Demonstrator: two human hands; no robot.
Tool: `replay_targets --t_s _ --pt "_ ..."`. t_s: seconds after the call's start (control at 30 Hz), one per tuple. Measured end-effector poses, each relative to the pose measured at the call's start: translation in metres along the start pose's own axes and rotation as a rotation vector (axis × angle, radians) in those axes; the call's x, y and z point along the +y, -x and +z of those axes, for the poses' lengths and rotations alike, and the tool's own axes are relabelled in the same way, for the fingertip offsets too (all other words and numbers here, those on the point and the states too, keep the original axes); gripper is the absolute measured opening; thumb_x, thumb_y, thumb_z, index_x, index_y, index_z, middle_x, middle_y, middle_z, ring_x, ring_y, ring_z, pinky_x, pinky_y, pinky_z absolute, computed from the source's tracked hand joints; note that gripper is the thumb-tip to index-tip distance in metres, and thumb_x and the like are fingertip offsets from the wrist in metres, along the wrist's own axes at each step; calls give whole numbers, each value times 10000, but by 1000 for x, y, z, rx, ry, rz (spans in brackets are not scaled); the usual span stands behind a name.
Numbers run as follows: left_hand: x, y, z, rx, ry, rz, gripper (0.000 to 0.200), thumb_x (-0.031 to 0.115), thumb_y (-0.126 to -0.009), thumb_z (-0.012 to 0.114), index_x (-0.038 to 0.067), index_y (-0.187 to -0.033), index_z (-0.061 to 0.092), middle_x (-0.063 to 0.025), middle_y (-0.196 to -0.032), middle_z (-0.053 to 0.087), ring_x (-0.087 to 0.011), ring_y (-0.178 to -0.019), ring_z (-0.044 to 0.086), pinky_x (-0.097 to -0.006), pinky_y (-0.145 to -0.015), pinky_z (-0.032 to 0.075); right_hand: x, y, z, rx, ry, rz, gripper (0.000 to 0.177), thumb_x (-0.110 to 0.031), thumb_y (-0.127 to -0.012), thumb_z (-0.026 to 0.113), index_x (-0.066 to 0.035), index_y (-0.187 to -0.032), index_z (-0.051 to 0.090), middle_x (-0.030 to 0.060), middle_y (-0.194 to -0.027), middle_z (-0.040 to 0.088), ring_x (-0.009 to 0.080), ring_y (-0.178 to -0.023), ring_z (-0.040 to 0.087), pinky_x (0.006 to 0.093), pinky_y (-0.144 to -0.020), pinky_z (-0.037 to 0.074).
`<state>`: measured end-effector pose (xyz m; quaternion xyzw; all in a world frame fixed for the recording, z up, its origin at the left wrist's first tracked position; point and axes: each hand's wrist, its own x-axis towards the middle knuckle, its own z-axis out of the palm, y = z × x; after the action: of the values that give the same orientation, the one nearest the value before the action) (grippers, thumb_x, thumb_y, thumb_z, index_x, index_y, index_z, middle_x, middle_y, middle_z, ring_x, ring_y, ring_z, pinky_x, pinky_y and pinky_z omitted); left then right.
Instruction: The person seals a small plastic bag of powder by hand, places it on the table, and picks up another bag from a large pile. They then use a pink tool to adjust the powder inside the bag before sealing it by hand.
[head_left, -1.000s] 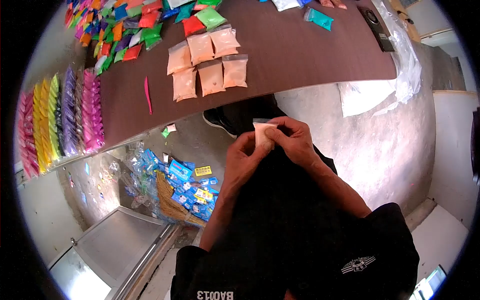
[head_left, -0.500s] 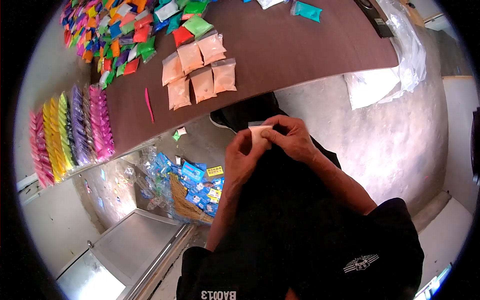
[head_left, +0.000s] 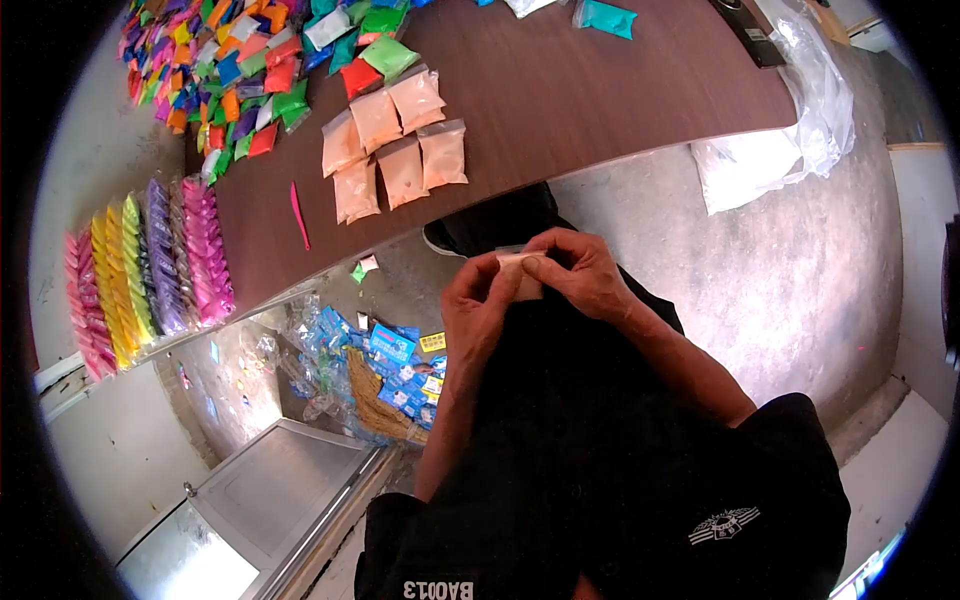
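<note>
A small clear packet with peach-coloured filling [head_left: 527, 285] is held between my two hands, above my lap and off the table's front edge. The fingers of my left hand [head_left: 476, 300] pinch its left side. At its upper right, my right hand [head_left: 580, 272] grips the top with thumb and forefinger. Several similar peach packets [head_left: 403, 172] lie together on the brown table [head_left: 560, 90]. A thin pink tool [head_left: 299, 215] rests to the left of them.
A large heap of coloured packets [head_left: 240, 80] covers the table's far left. Rows of pink, yellow and purple packets [head_left: 160, 255] line the left end. A teal packet [head_left: 606, 19] lies at the back. Below are a straw broom [head_left: 372, 398] and blue wrappers [head_left: 392, 344].
My left hand's fingers have closed in a little on the packet, and both thumbs are now nearer its top edge. The view has shifted slightly.
</note>
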<state>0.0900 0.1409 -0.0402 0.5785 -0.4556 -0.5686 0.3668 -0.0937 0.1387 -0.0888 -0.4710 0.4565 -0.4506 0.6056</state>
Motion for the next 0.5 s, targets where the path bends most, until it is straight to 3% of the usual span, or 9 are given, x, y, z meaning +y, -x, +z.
replay_targets --t_s 0.07,0.5 --pt "-3 -1 -3 -2 -23 -5 231 216 -1033 704 8 -1127 736 -51 -988 739 -118 -909 674 -274 -819 548 1 1 0 -26 3 15 167 -171 -1014 721 -33 -1107 737 50 -1021 730 112 -928 672 288 -827 582" --pt "-6 1 -4 -13 -24 40 193 164 -1024 710 12 -1140 735 -55 -1003 751 -127 -927 687 -291 -844 555 -2 4 5 35 58 -20 118 -125 -1006 711 -24 -1058 739 36 -990 716 112 -912 657 274 -808 565"
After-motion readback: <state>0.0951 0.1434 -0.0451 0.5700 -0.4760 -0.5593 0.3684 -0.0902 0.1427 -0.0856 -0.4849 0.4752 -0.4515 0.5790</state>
